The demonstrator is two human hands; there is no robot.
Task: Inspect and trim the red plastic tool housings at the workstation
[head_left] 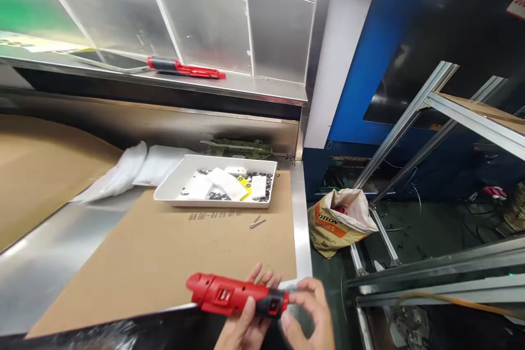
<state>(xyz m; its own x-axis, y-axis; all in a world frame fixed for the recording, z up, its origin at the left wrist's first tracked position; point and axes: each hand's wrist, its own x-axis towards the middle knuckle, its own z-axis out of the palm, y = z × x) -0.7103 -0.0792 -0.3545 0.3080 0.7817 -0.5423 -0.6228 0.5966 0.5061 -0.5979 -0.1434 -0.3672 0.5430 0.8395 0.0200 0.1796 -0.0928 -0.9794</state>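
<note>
A: What's in the hands?

B: One red plastic electric screwdriver (233, 296), ribbed barrel, black collar w/ a red switch near the tip end. It lies roughly level, low centre of view, over the near edge of the bench. Left hand (246, 320) wraps it from below, fingers curled over the black collar, so that grip is closed on the tool. Right hand (309, 311) pinches at the tip end, thumb and fingers narrow; the bit itself is too blurred to make out.

A: Surface under it?

B: Flat brown cardboard sheet (172, 254), matte, printed characters near the far edge, laid on a shiny stainless bench (49, 262). Second, bigger cardboard piece (33, 175) curves up at far left.

A: Containers?

B: One white rectangular tray (180, 188), shallow, rounded corners, at the far end of the sheet. Inside: a heap of small black screws, several white flat packets, one yellow tag. Can't count the screws. Just in front of the tray, two small metal bits (257, 222) lie side by side on the cardboard.

A: Anything else?

B: Two white plastic bags (135, 167) left of the tray, crumpled. Second red screwdriver (186, 68) on the steel shelf above, cable attached. On the floor to the right, one open paper sack (338, 219), tan w/ orange print, beside aluminium frame rails (410, 115).
</note>
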